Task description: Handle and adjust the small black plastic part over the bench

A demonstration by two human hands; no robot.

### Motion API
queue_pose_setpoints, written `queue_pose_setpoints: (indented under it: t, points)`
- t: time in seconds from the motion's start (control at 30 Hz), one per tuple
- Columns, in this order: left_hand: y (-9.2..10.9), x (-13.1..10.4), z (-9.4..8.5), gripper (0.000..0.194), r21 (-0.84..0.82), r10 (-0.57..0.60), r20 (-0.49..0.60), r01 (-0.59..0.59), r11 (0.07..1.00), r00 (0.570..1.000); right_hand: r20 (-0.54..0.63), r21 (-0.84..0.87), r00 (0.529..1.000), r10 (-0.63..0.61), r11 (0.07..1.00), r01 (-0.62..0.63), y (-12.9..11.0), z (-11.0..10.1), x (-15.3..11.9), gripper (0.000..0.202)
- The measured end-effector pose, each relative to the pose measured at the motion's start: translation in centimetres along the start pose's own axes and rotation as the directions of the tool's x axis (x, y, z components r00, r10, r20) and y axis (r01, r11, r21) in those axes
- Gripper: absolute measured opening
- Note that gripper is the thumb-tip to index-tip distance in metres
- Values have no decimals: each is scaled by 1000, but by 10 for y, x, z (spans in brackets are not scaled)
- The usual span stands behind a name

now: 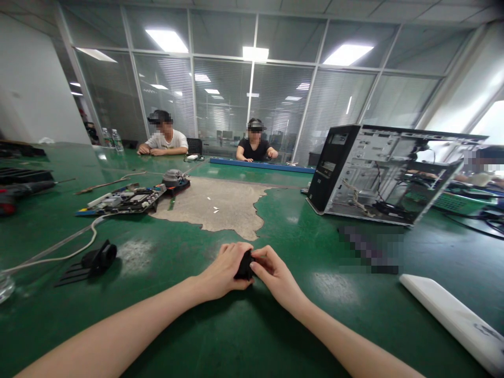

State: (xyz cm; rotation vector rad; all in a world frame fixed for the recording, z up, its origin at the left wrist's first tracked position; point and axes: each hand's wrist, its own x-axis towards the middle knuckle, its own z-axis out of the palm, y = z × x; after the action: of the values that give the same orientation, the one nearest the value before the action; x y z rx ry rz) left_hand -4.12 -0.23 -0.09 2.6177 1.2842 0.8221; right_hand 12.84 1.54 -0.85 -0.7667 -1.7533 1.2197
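Note:
Just above the green table, a small black part (pixel 243 266) sits between my two hands; most of it is hidden, so its kind cannot be made out. My left hand (pixel 226 269) is closed around it, fingers over the top and thumb below. From the right, my right hand (pixel 273 270) pinches the part's edge between thumb and forefinger. To the left lies a black bracket with a round ring (pixel 98 258). Beyond my hands, the table's covering is torn away in a bare beige patch (pixel 232 205).
An open computer case (pixel 366 176) stands at the right. Nearer are a blurred dark strip (pixel 368 249) and a white slab (pixel 452 317). A circuit board (pixel 124 199), a heatsink fan (pixel 176 178) and a pale cable (pixel 84 241) lie left. Two people sit across the table, another at far right.

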Motion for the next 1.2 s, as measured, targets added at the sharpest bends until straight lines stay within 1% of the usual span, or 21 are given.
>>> queue_pose_setpoints:
  t: [0.1,0.17,0.27,0.37,0.47,0.6,0.7,0.83,0.93,1.03,1.2]
  points:
    - [0,0,0,58,-2,-2,-2,2,1000,1000,19,24,998,61,998,-62,0,0,2,22]
    - [0,0,0,58,-3,-4,-6,4,1000,1000,47,34,996,71,997,-73,-2,0,1,21]
    - [0,1,-1,56,-2,-2,2,2,1000,1000,78,32,996,34,999,-36,-4,1,-3,18]
    - [0,1,-1,56,2,2,1,-2,1000,1000,46,23,999,10,1000,-11,-6,2,-4,16]
    - [0,0,0,57,3,3,-7,-3,1000,1000,16,32,1000,26,999,-26,-4,1,-2,15]
    - [0,-1,1,57,-1,9,-18,-9,1000,1000,7,28,997,73,997,-73,-1,0,3,20]
    - [-1,-1,1,58,4,7,-18,-7,1000,1000,47,3,996,82,997,-82,-1,-1,2,21]
    - [-1,0,1,56,6,-1,-11,1,1000,1000,93,0,995,28,1000,-28,-5,-1,-3,19]
    - [1,0,0,56,4,-1,-14,1,1000,1000,64,-4,998,9,1000,-9,-5,0,-4,15]
    - [2,0,-1,56,-2,-1,-19,1,1000,1000,32,-1,999,22,1000,-22,-3,0,-1,13]
    - [2,0,-2,56,-4,2,-12,-2,1000,1000,24,24,998,65,998,-65,-1,1,2,21]
